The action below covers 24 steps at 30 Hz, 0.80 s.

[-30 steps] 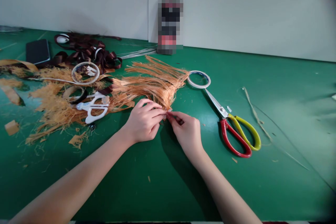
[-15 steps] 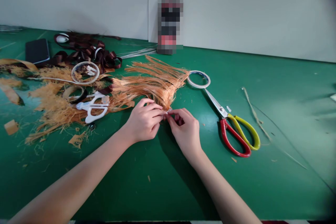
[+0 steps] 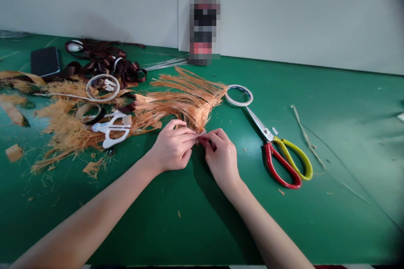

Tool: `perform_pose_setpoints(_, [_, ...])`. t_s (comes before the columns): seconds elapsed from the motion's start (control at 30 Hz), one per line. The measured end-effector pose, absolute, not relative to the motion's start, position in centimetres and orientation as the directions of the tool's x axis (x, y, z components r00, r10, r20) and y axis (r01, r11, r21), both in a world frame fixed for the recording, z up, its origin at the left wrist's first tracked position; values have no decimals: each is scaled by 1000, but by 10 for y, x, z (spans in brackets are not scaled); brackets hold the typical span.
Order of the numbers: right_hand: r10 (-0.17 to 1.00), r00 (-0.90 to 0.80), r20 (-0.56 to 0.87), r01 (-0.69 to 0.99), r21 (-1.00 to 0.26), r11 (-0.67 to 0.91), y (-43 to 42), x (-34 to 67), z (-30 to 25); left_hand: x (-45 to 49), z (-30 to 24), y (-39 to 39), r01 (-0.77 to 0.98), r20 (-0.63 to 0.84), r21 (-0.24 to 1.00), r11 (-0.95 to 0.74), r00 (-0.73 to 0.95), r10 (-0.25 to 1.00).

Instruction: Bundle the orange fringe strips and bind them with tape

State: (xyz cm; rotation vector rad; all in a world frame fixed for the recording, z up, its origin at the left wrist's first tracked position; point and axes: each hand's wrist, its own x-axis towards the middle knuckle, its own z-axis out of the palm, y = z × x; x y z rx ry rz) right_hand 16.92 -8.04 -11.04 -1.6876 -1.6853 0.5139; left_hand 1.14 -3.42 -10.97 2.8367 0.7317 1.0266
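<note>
A fringe of orange-brown ribbon strands (image 3: 186,103) fans out across the table beyond my hands, its gathered end close to my fingertips. My left hand (image 3: 173,145) has its fingers closed around that end, thumb beneath. Opposite it, my right hand (image 3: 222,155) pinches a small whitish strip (image 3: 200,133), perhaps tape, at the same spot. The fingers partly cover the strip and the fringe's end. A roll of white tape (image 3: 239,95) lies at the fringe's right edge, touching the tip of red-and-yellow-handled scissors (image 3: 268,135).
Left on the green table (image 3: 151,227) are white scissors (image 3: 113,128), another tape roll (image 3: 102,87), orange scraps (image 3: 63,122), dark brown ribbon (image 3: 110,59) and a dark phone (image 3: 45,61). A blurred-out upright object (image 3: 204,31) leans at the wall. A thin stem (image 3: 307,138) lies right.
My right hand has shifted slightly left, bringing its fingertips closer to my left hand at the fringe's end. My left hand has barely moved.
</note>
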Motion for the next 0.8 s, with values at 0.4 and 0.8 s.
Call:
perform_pose_setpoints(0.4, [975,29,221,740,-660,128,-80,168,-108,12,-109,-35,425,586,212,-880,665,462])
perform_pose_setpoints(0.8, [975,2,224,836,-536,121,-80,164,-110,12,-109,-35,429,570,214,-878,675,469])
